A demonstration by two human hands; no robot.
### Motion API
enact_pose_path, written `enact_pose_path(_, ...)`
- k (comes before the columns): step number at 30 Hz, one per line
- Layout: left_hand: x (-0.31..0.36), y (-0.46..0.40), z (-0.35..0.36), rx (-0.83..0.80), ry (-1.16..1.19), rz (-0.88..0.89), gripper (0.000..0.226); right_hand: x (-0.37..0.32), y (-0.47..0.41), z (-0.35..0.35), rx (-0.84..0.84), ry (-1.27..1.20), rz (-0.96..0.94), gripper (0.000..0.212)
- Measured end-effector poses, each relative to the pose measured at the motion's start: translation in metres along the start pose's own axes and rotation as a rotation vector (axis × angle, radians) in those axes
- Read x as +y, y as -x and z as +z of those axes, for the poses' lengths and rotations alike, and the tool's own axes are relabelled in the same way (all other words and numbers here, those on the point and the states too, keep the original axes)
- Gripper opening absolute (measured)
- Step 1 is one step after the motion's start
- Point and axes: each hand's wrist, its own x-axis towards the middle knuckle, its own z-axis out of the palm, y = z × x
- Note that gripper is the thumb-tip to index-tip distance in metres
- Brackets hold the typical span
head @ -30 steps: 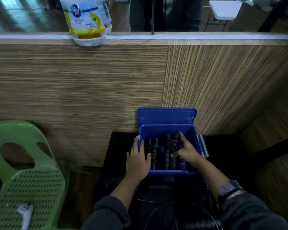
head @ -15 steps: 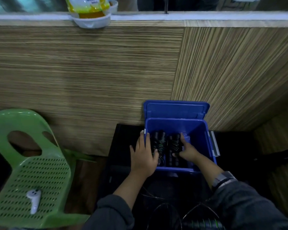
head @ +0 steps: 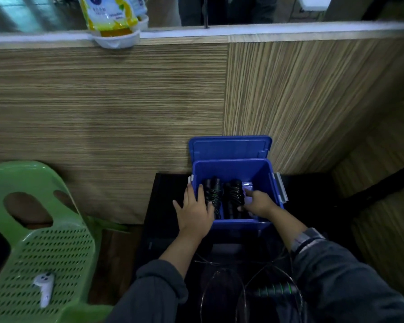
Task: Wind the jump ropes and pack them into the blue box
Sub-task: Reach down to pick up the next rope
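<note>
Your right hand [head: 258, 202] shifted rightward off wound jump ropes [head: 222, 197], fingers relaxed; left hand [head: 195, 212] flat on blue box [head: 257, 170] rim, centre frame.

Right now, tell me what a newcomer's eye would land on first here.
First the blue box, lid open, against the wooden wall, with wound jump ropes inside. The left hand rests flat on its left rim; the right hand reaches into the box beside the ropes. To the left stands a green chair with a white controller on its seat.
</note>
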Motion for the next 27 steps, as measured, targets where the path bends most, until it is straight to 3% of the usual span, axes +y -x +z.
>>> enact_pose_path(8, 0.041, 0.035, -0.002, -0.147, -0.014, 0.046, 0.063, 0.019, 0.065, -0.015, 0.244, -0.218, -0.163, 0.050)
enact_pose_path(15, 0.086, 0.077, 0.016, -0.138, 0.022, 0.284, 0.058, 0.061, 0.124, -0.013, 0.481, -0.249, -0.228, 0.040)
enact_pose_path(21, 0.096, 0.116, 0.041, -0.081, -0.004, 0.483, 0.056, 0.104, 0.154, 0.012, 0.418, -0.214, -0.117, 0.040)
enact_pose_path(24, 0.097, 0.127, 0.059, -0.036, 0.006, 0.682, 0.043, 0.123, 0.162, 0.025, 0.384, -0.204, -0.062, 0.042)
enact_pose_path(27, 0.103, 0.136, 0.073, -0.246, -0.017, 0.679, 0.040, 0.138, 0.169, 0.035, 0.350, -0.213, -0.021, 0.043)
